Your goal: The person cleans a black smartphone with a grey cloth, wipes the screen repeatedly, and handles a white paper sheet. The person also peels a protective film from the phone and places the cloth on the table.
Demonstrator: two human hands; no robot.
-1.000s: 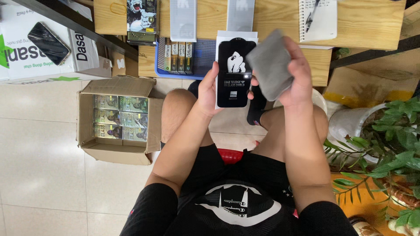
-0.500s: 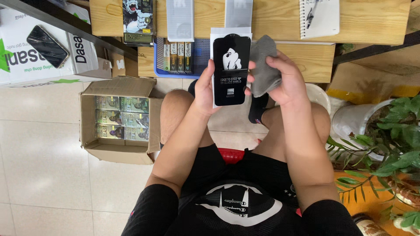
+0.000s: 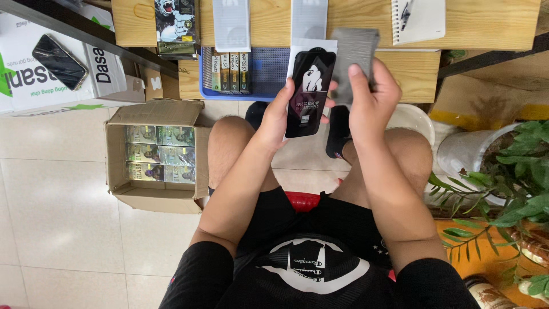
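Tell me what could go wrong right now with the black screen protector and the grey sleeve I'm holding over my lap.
The left hand grips the black screen protector only by one edge, over bare knees and tiled floor; a slip could drop it and probably crack it. The right hand pinches the grey sleeve close against it, so the sleeve may knock it loose. Fingertips on the protector could leave smudges.

Pale tiled floor [image 3: 63,229], wooden table [image 3: 486,26], open cardboard box [image 3: 154,197] beside, potted plant [image 3: 514,189] right.
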